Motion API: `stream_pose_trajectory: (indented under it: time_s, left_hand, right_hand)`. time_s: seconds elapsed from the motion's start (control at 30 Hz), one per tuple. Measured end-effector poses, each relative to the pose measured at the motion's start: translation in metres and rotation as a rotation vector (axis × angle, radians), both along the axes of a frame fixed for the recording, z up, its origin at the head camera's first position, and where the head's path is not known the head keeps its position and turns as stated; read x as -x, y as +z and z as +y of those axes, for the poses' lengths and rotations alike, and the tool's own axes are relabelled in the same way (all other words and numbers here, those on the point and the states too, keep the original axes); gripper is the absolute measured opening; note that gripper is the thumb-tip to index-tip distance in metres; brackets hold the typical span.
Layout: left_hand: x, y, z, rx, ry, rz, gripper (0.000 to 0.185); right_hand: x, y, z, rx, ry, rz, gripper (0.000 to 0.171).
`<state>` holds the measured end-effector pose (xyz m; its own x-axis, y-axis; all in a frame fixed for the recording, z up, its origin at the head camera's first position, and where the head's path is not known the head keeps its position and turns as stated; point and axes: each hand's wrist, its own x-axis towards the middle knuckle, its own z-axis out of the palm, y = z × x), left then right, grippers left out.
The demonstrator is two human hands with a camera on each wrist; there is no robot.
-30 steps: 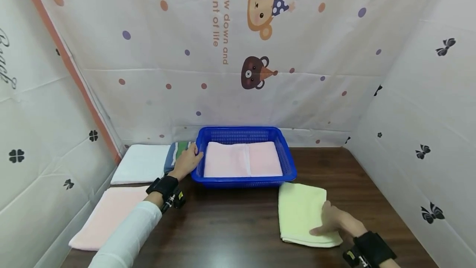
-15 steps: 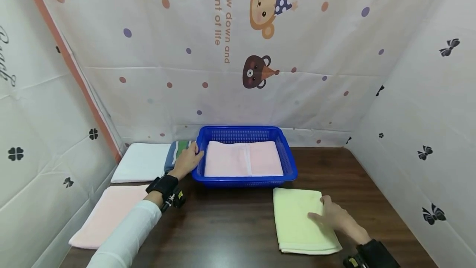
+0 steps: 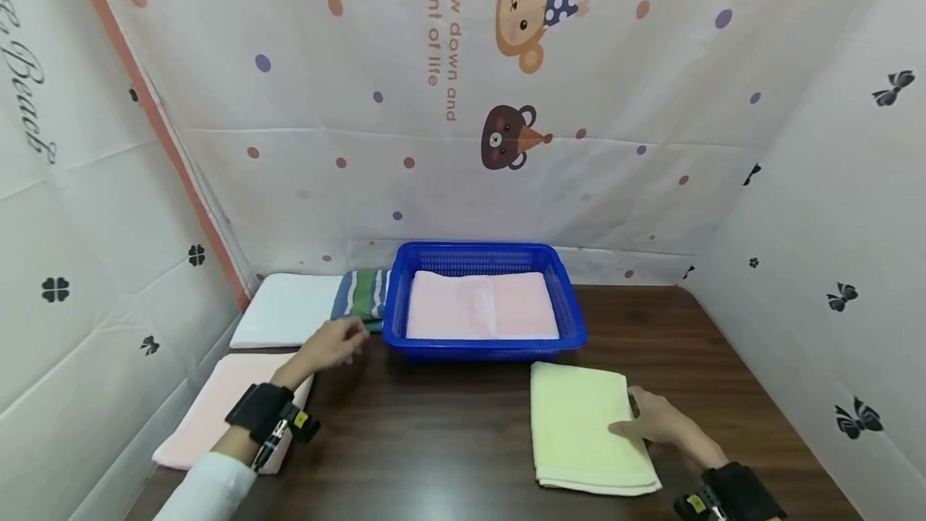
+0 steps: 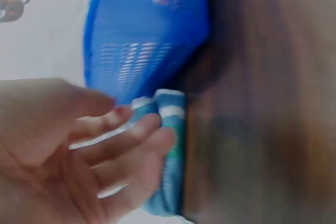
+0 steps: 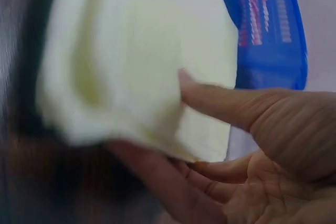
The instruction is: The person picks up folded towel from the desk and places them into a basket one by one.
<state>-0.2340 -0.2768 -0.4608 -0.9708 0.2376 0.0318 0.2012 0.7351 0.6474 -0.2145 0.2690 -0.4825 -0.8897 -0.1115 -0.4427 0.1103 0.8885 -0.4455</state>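
Note:
My right hand (image 3: 654,418) pinches the right edge of a folded pale yellow towel (image 3: 579,428), thumb on top and the other fingers beneath it, as the right wrist view shows. The towel lies at a slight slant over the dark wooden table, in front of a blue plastic basket (image 3: 485,354). Loosely bent and holding nothing, my left hand (image 3: 329,348) hovers off the basket's near left corner. Just beyond its fingers, a folded striped blue and green towel (image 4: 170,153) lies against the basket's left side. A folded pink towel (image 3: 481,308) rests inside the basket.
On the left are a folded white towel (image 3: 288,310) at the back and a folded pink towel (image 3: 210,412) nearer, partly under my left forearm. Printed cloth walls (image 3: 347,207) enclose the table (image 3: 427,441) at the back and both sides.
My left hand has left the basket's left rim and drawn back toward the near left. The yellow towel, gripped by my right hand, has moved slightly nearer and left, away from the basket.

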Motion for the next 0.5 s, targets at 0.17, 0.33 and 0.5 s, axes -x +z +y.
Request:
stream_pose_trajectory:
  time_s: [0.17, 0.33, 0.5]
  left_hand:
    - [-0.024, -0.017, 0.022, 0.005, -0.184, -0.106, 0.017]
    - [-0.04, -0.025, 0.054, -0.014, -0.367, -0.166, 0.019]
    - [-0.057, -0.029, 0.079, -0.078, -0.432, -0.263, 0.024]
  right_hand:
    - [-0.005, 0.001, -0.02, 0.091, -0.029, -0.055, 0.111]
    - [-0.011, 0.003, -0.057, 0.094, 0.023, 0.009, 0.1]
    - [-0.019, -0.001, -0.104, 0.178, 0.086, 0.064, 0.085]
